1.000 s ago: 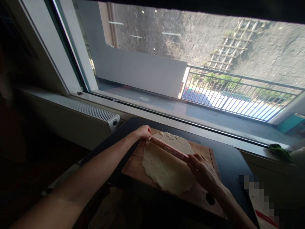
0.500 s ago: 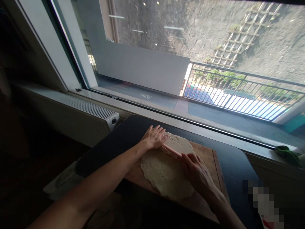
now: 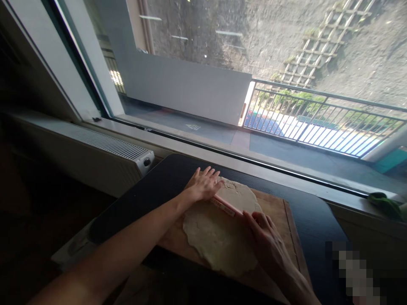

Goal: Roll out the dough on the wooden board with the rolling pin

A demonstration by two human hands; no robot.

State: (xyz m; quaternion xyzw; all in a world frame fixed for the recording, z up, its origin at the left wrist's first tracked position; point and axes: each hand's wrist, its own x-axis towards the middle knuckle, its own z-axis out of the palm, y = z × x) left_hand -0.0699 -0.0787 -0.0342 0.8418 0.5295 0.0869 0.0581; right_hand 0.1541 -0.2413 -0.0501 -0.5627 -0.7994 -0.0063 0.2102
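A wide sheet of pale dough [image 3: 210, 241] with an uneven edge lies flat on a wooden board [image 3: 280, 212]. Across it runs a slim pinkish rolling pin [image 3: 227, 206] with printed marks on its side. My left hand [image 3: 203, 184] lies over the far left end of the pin, palm down, fingers stretched out and apart. At the near right end, my right hand [image 3: 267, 233] is closed around the pin, its fingers bent. Both ends of the pin are hidden under my hands. Small cracks show in the dough's far part.
The board rests on a dark table [image 3: 318, 228] with rounded corners, against a window sill [image 3: 267, 173]. To the left stands a white radiator [image 3: 127, 156]. A dark green cloth-like item [image 3: 384, 205] lies on the sill at the right. Outside is a railing [image 3: 299, 123].
The view has shifted slightly, moving the radiator and dough edge left in the picture. The pin and both hands sit slightly lower in the frame. Their hold looks the same.
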